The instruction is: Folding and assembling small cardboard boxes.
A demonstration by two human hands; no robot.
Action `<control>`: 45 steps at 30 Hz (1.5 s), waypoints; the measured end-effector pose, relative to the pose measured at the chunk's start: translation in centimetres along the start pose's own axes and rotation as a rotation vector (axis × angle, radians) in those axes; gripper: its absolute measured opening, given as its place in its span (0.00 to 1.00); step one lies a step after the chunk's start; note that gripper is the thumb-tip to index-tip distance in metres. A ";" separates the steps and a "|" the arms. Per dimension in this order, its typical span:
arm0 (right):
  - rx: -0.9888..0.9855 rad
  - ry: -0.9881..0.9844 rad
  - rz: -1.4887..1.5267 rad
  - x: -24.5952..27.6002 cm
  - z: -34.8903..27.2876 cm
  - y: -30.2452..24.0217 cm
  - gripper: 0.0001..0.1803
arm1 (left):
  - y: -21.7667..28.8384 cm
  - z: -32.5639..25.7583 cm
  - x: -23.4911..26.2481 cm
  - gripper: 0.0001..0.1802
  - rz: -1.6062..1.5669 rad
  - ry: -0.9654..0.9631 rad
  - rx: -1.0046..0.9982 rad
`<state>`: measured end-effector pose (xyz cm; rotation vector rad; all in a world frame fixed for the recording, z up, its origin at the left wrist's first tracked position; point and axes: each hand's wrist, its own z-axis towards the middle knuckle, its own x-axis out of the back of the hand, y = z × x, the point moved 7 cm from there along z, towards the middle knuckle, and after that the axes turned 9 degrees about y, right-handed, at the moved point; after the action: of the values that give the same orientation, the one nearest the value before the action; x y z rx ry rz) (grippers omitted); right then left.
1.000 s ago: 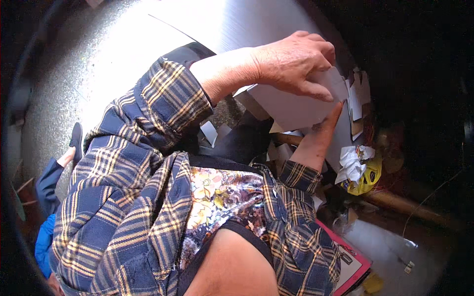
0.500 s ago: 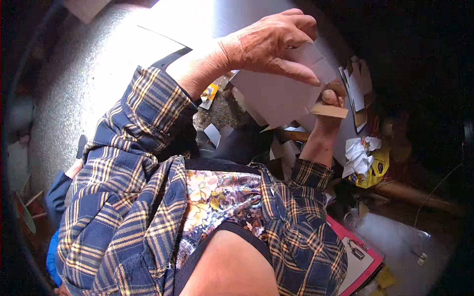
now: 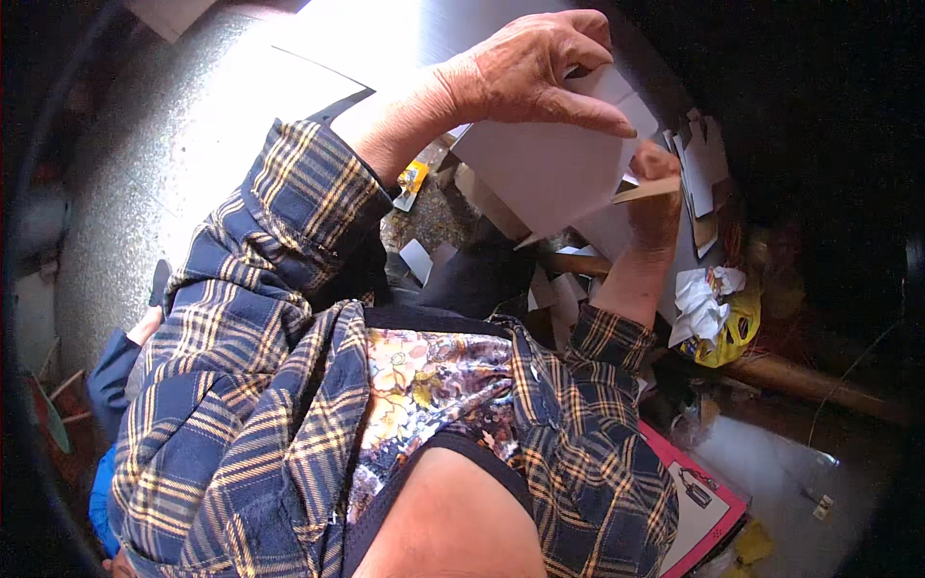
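A white cardboard carton point(image 3: 540, 173), brown on its inner side, hangs partly folded above my lap. My left hand point(image 3: 530, 72) reaches over from the left and pinches its upper edge, thumb in front and fingers curled behind. At the carton's right end, my right hand point(image 3: 657, 183) has its fingers bent in against the panels. A narrow brown flap point(image 3: 647, 190) sticks out across that hand. Part of the right fingers is hidden by the carton, and glare blurs them.
Flat white and brown card pieces point(image 3: 696, 173) lean at the right. Below them lie crumpled white paper point(image 3: 700, 306) and a yellow bag point(image 3: 737, 332). A pink-edged board point(image 3: 689, 511) is at lower right. Another person's dark sleeve point(image 3: 114, 371) shows at the left edge, beside speckled floor point(image 3: 125, 222).
Both hands have risen slightly with the carton. My right hand has turned, its thumb no longer showing on top, and the brown flap now tilts up to the right.
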<state>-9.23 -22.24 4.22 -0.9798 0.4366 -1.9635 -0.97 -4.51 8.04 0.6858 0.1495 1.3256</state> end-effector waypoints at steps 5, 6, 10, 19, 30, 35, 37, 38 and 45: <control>-0.816 0.008 0.717 -2.8 -1.3 3.3 0.31 | 0.1 0.0 -0.8 0.31 -0.055 -0.069 0.118; -0.819 -0.002 0.723 -2.7 -1.2 3.7 0.31 | -0.3 -0.1 -0.7 0.31 -0.048 -0.066 0.126; -0.619 -0.043 0.908 -2.5 -0.7 2.8 0.37 | -1.6 0.3 0.7 0.24 0.029 0.010 0.277; -0.641 0.255 0.439 -5.0 -2.1 1.1 0.38 | -1.9 -0.4 1.1 0.23 0.037 0.064 0.390; -0.489 0.461 0.374 -3.5 -1.1 1.5 0.34 | -4.8 -2.1 -1.2 0.27 -0.116 0.019 0.677; -0.612 0.499 0.512 -3.8 -1.4 1.8 0.36 | -3.5 -2.0 -1.5 0.31 -0.323 -0.121 0.663; -0.607 0.536 0.509 -3.7 -1.5 2.0 0.39 | -3.3 -1.8 -1.8 0.29 -0.382 -0.094 0.603; -0.601 0.574 0.506 -3.5 -1.6 2.2 0.43 | -3.0 -1.6 -1.9 0.27 -0.442 -0.067 0.541; -0.634 0.374 0.347 -4.7 -0.3 0.3 0.31 | -2.4 -0.8 -1.5 0.15 -0.447 -0.110 0.401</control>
<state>-7.85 -18.58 1.64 -0.8251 1.4052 -1.7067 0.28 -5.82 5.65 0.9948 0.4608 0.8310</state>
